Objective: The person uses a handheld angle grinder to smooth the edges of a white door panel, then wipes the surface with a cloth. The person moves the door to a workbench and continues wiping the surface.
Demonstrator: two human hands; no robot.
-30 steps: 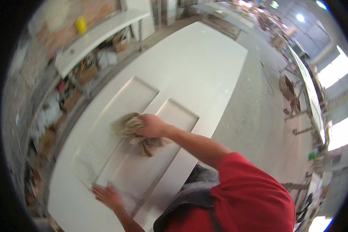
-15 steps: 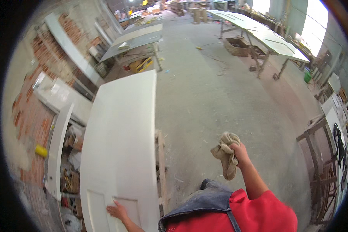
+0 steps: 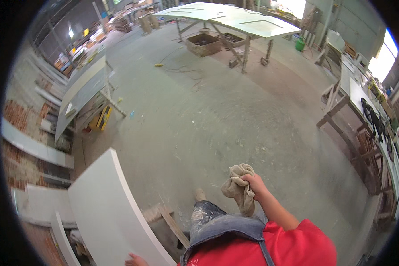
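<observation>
My right hand point(image 3: 254, 185) is closed around a crumpled beige cloth point(image 3: 238, 189), held up in front of me above the floor, with one end hanging down. At the bottom edge my left hand point(image 3: 136, 260) lies on a long white door panel point(image 3: 106, 201), its fingers stretched out and partly in view. The panel stretches away from me on the left, resting on a wooden support point(image 3: 175, 226). Its near end is cut off by the picture's edge.
Ahead stands a long table with white panels point(image 3: 235, 18), with a square bin point(image 3: 204, 44) below. A grey-topped table point(image 3: 82, 93) is at the left, a wooden bench point(image 3: 352, 91) at the right. A cord point(image 3: 186, 71) lies on the floor.
My view has swung to the right, so the door panel sits lower and farther left. My left hand has slipped toward the bottom edge. The cloth stays in my right hand.
</observation>
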